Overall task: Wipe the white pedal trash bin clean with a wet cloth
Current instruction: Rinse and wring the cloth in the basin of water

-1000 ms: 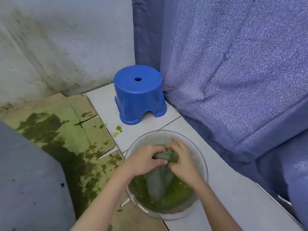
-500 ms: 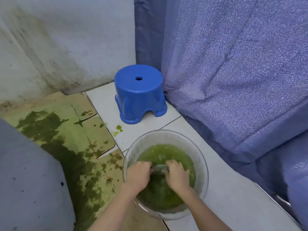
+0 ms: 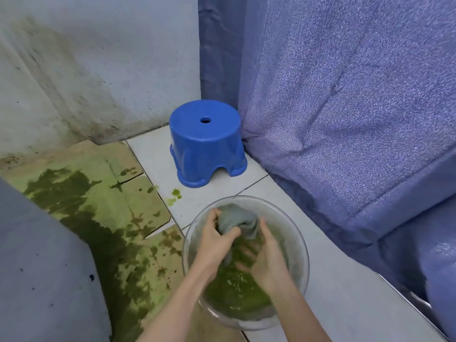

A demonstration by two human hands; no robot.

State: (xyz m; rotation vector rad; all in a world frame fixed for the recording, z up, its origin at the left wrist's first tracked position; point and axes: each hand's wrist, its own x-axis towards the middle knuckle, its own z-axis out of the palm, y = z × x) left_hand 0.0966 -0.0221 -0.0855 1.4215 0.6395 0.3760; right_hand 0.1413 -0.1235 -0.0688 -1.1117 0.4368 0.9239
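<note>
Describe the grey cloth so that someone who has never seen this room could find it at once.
Start at the blue stool in the corner by the blue curtain, then look nearer, to the clear round basin on the white floor tiles. Both hands, left hand and right hand, grip the cloth above the green water. It is the only grey, crumpled, soft thing there.

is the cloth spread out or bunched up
Bunched up: the cloth is a grey wad gripped by the left hand and right hand over the bowl.
</note>
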